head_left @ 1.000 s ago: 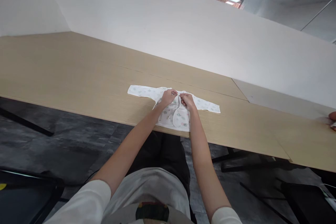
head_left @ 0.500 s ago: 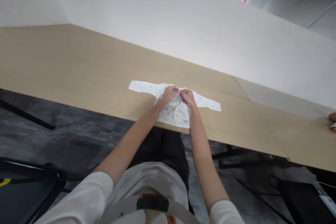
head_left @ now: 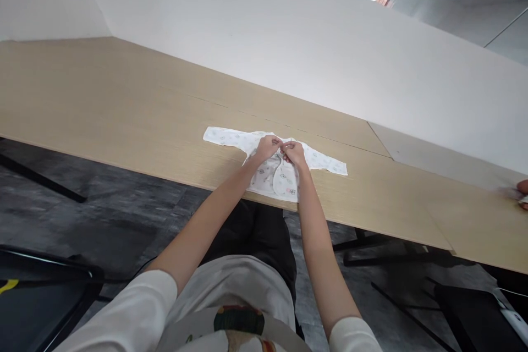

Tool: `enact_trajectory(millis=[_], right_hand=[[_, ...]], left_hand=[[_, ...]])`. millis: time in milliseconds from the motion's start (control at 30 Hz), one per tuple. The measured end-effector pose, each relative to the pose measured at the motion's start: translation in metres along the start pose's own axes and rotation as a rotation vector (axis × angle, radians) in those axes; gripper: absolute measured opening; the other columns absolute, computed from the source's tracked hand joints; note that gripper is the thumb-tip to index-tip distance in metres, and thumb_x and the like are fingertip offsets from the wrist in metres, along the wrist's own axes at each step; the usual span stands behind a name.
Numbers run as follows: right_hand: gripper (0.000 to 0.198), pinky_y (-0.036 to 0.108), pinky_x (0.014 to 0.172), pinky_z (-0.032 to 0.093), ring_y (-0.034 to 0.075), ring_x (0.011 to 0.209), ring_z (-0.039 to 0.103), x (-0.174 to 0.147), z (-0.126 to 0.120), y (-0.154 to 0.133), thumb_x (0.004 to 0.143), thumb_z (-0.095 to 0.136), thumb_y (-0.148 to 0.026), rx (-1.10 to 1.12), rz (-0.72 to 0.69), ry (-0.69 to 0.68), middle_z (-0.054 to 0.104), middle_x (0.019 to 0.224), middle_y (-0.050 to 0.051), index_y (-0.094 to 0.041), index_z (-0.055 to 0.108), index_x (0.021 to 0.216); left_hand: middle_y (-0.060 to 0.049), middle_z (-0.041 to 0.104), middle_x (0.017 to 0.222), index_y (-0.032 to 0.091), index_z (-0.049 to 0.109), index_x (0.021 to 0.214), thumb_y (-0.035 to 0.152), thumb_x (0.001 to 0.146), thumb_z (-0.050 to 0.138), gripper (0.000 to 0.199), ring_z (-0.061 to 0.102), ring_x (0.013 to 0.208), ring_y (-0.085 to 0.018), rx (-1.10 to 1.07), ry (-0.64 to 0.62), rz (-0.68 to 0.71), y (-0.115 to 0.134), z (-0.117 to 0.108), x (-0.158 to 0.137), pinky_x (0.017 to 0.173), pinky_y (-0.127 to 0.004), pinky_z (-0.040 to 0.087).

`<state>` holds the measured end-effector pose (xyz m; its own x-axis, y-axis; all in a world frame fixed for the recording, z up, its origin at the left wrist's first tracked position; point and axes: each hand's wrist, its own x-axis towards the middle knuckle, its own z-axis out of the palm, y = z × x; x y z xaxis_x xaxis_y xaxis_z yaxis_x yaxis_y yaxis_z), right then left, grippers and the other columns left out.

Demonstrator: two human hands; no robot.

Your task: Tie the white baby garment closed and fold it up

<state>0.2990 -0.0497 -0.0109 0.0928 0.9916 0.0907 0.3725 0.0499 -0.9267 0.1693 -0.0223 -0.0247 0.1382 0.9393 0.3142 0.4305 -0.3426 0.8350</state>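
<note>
Hands unmoved | L (head_left: 267,148) + R (head_left: 293,153) pinch baby shirt (head_left: 272,168) at neck

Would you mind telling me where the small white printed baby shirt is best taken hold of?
Judging by its pose, the small white printed baby shirt lies flat with both sleeves spread, so pinch the two front edges near the neckline from above, where left hand and right hand meet.

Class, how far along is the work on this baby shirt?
Done: the baby shirt lies flat at the table edge, both sleeves spread out. In hand: the left hand and right hand pinch the front opening near the neckline. Left: the lower front flaps look unjoined; no fold has been made.
</note>
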Motion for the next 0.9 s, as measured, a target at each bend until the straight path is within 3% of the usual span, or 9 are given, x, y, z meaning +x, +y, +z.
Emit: enact_trajectory(millis=[333,733,900], right_hand=[[0.016,0.018,0.036,0.028,0.005,0.036,0.039,0.001,0.003,0.006,0.067,0.050,-0.016,0.060,-0.005,-0.040,0.047,0.045,-0.004,-0.018,0.044,0.052],[0.028,0.020,0.035,0.024,0.006,0.032,0.033,0.004,0.003,0.004,0.072,0.051,-0.021,0.065,0.049,-0.037,0.039,0.037,-0.004,-0.020,0.039,0.046],[0.027,0.021,0.037,0.022,0.006,0.033,0.032,0.005,0.002,0.003,0.070,0.050,-0.020,0.016,0.048,-0.038,0.038,0.037,-0.005,-0.020,0.036,0.047]], left_hand=[[-0.006,0.074,0.088,0.015,0.072,0.085,0.021,0.079,0.059,0.016,0.067,0.083,-0.017,0.005,0.007,0.037,-0.003,0.001,0.002,0.079,-0.026,0.051],[-0.004,0.071,0.086,0.015,0.067,0.099,0.018,0.082,0.050,0.023,0.063,0.079,-0.015,0.074,0.019,0.199,-0.014,0.002,0.003,0.077,-0.025,0.048],[-0.004,0.070,0.091,0.017,0.064,0.109,0.018,0.083,0.049,0.030,0.062,0.083,-0.016,0.165,-0.021,0.190,-0.018,0.001,0.005,0.080,-0.026,0.047]])
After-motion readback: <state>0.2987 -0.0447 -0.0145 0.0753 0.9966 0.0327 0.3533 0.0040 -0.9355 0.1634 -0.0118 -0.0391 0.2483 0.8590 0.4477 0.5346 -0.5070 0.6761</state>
